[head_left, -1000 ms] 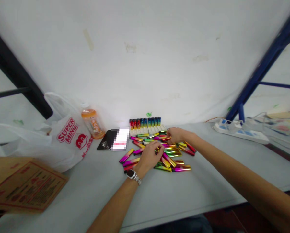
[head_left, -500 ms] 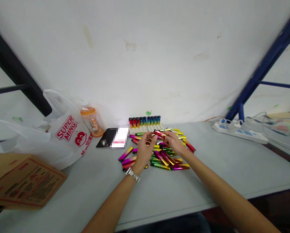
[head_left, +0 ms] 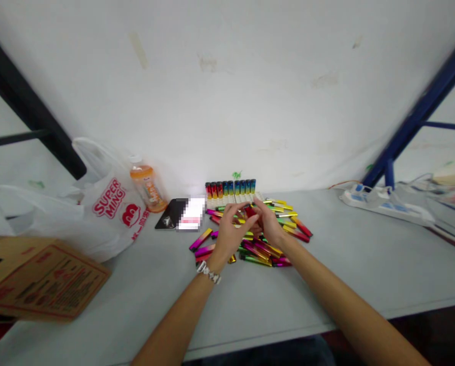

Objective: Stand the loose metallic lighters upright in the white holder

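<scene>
A red metallic lighter (head_left: 249,210) with a dark end is held above a loose pile of similar lighters (head_left: 260,250). My right hand (head_left: 270,223) is closed around its right side, fingers partly hidden. My left hand (head_left: 233,229), with a silver watch (head_left: 209,273) at the wrist, curves in from the left, thumb and fingertips closed on the same lighter. Its lower part is hidden behind my left thumb. Just behind, red and blue lighters (head_left: 231,188) stand upright in a row in a white rack (head_left: 211,202). The pile mixes purple, yellow, green and red ones.
A black notebook-like item (head_left: 170,216) lies left of the pile, beside a pixelated white patch. Farther left are an orange drink bottle (head_left: 148,185), a white plastic bag (head_left: 93,223) and a cardboard box (head_left: 48,284). A white power strip (head_left: 387,208) lies at right, by a blue post (head_left: 418,117).
The red lighter has turned from lying slantwise to more upright. My hands have come closer together around it, and my view has shifted slightly.
</scene>
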A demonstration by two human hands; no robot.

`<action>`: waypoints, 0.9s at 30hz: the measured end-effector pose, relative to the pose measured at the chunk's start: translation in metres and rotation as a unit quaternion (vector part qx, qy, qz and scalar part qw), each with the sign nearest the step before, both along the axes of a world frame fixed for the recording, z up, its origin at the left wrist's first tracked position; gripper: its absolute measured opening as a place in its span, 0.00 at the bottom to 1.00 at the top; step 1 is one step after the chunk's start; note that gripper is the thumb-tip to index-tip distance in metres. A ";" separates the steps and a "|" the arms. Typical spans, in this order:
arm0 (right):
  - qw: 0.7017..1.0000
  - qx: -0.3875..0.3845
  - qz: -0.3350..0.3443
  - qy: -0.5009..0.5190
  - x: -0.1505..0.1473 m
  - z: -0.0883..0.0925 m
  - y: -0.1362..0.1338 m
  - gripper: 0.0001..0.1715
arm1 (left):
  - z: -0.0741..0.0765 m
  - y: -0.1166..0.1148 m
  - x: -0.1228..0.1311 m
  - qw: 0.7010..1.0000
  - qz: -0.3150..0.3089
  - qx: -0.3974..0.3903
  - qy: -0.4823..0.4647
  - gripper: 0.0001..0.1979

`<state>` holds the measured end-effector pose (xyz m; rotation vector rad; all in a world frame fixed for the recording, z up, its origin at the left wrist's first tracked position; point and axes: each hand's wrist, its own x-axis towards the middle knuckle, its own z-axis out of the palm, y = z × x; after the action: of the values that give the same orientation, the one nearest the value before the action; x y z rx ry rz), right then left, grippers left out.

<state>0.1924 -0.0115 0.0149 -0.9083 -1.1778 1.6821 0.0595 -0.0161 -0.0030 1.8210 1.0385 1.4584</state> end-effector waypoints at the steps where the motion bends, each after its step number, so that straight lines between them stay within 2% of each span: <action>1: 0.999 0.001 -0.042 -0.001 -0.003 -0.002 0.002 0.27 | -0.001 0.000 -0.001 1.000 0.003 -0.001 0.005 0.20; 3: 0.991 0.022 -0.132 -0.012 -0.006 -0.007 0.004 0.27 | -0.004 0.001 -0.001 1.000 0.005 -0.003 0.026 0.18; 5: 0.979 0.053 -0.193 -0.044 -0.006 -0.013 0.002 0.25 | -0.007 0.001 -0.001 0.999 -0.002 0.003 0.054 0.14; 9: 0.957 0.119 -0.237 -0.114 0.001 -0.020 -0.009 0.23 | -0.007 -0.004 0.003 0.996 -0.023 0.028 0.086 0.09; 12: 0.946 0.126 -0.267 -0.130 0.003 -0.019 -0.013 0.23 | -0.003 -0.008 0.005 0.995 -0.035 0.039 0.090 0.09; 19: 0.944 0.133 -0.274 -0.127 0.005 -0.028 -0.007 0.24 | -0.001 -0.010 0.005 0.994 -0.038 0.048 0.086 0.08; 22: 0.950 0.123 -0.269 -0.095 0.006 -0.032 -0.004 0.27 | -0.002 -0.010 0.005 0.994 -0.038 0.049 0.090 0.08; 27: 0.957 0.133 -0.257 -0.036 0.003 -0.027 -0.004 0.31 | -0.005 -0.007 0.004 0.995 -0.028 0.042 0.080 0.13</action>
<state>0.1954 -0.0154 -0.0121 -1.0050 -1.0676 1.0550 0.0639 -0.0229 -0.0076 2.0393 1.0063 1.3586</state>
